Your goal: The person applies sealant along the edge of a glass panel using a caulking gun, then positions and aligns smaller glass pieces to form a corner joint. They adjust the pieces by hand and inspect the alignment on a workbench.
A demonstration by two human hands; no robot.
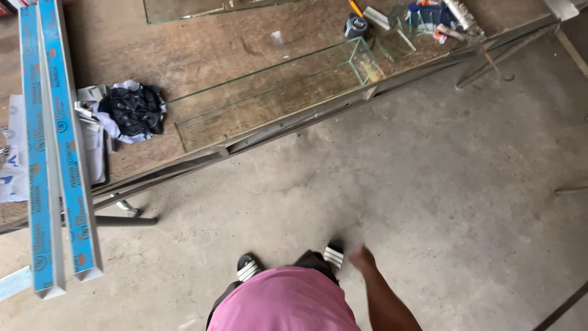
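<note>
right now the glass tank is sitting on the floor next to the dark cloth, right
Not quite: the glass tank sits on the wooden bench, not the floor, with the dark cloth beside it. The head view shows this.

You are standing in a workshop, by the look of it a glass-working one. A long wooden bench (202, 43) on a metal frame carries an open glass tank (275, 92) with loose glass sheets and small tools beside it. Blue-wrapped aluminium profiles (55, 153) lie across one end, above a bare concrete floor (429, 184).
</note>
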